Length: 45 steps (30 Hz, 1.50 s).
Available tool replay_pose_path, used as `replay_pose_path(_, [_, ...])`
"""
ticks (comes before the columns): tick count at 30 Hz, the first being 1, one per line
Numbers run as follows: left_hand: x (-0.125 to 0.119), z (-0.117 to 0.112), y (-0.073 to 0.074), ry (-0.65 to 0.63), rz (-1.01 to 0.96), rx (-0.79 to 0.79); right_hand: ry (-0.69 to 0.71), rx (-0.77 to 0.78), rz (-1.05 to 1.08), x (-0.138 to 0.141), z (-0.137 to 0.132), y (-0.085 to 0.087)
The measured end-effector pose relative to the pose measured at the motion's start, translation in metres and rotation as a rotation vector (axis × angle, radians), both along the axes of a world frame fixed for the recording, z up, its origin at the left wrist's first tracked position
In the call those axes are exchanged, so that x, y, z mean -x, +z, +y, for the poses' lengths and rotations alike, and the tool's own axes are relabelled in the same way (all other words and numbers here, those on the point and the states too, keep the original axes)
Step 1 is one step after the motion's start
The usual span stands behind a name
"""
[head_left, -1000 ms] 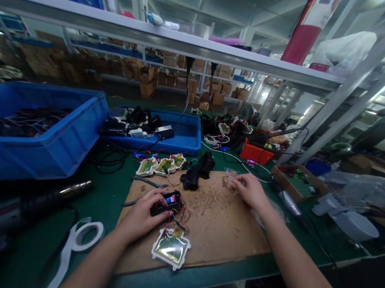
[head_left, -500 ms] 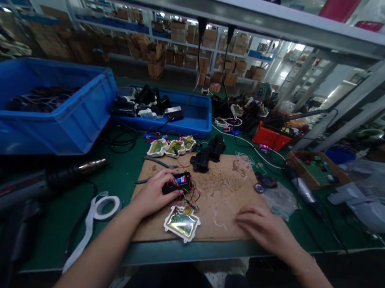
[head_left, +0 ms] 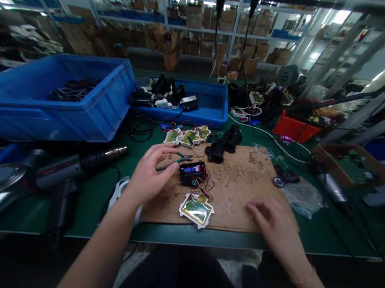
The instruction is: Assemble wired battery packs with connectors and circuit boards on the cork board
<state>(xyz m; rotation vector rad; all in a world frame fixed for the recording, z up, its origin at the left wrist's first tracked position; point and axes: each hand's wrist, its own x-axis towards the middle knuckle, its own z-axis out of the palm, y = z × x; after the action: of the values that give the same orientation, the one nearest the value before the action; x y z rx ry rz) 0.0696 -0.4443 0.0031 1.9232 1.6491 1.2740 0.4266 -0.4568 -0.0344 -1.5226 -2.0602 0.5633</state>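
Observation:
My left hand (head_left: 152, 176) is open above the left edge of a cardboard sheet (head_left: 245, 181), thumb and fingers apart around a pair of pliers (head_left: 184, 156); I cannot tell whether it touches them. Just right of its thumb lies a black plastic housing (head_left: 191, 173) with a blue part inside and thin wires. These wires run to a circuit board in a white frame (head_left: 196, 210) near the sheet's front edge. My right hand (head_left: 276, 225) rests low at the sheet's right side, fingers loosely bent and apart from the thumb, with nothing visible held.
Several white-framed boards (head_left: 189, 137) and black housings (head_left: 223, 146) lie behind. Blue bins (head_left: 107, 101) stand at left and back. A heat gun (head_left: 75, 169) and white tape (head_left: 118, 193) lie left; a clear bag (head_left: 303, 198), an electric screwdriver (head_left: 333, 188) and a carton (head_left: 353, 164) lie right.
My left hand has let go of the black housing and moved left of it to the pliers. My right hand stays at the sheet's right side. The camera view has shifted.

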Motion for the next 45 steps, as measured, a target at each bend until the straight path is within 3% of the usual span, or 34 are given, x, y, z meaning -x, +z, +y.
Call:
replay_pose_path(4, [-0.009, -0.04, 0.022, 0.135, 0.069, -0.053, 0.08, 0.146, 0.248, 0.015, -0.025, 0.027])
replay_pose_path(7, [-0.018, -0.066, 0.016, 0.151, 0.078, -0.025, 0.224, 0.235, 0.323, 0.037, -0.039, 0.046])
replay_pose_path(9, [-0.022, -0.078, 0.007, 0.176, 0.085, -0.01, 0.319, 0.329, 0.379, 0.058, -0.041, 0.049])
replay_pose_path(14, [-0.022, -0.099, -0.01, 0.232, 0.123, -0.039, 0.388, 0.348, 0.41, 0.109, -0.026, 0.025])
replay_pose_path(19, [-0.022, -0.114, -0.018, 0.235, 0.129, -0.075, 0.342, 0.184, 0.302, 0.131, -0.014, 0.004])
replay_pose_path(29, [-0.036, -0.115, -0.035, 0.067, 0.139, -0.093, 0.362, 0.167, 0.425, 0.152, -0.014, 0.013])
replay_pose_path(36, [-0.03, -0.119, -0.037, 0.094, 0.151, -0.097, 0.29, 0.046, 0.182, 0.141, -0.014, 0.007])
replay_pose_path(42, [-0.022, -0.105, -0.048, -0.102, 0.426, 0.1, 0.291, 0.075, 0.193, 0.13, -0.025, 0.002])
replay_pose_path(45, [-0.018, -0.091, -0.049, -0.203, 0.521, 0.109, 0.277, 0.126, 0.249, 0.125, -0.028, -0.002])
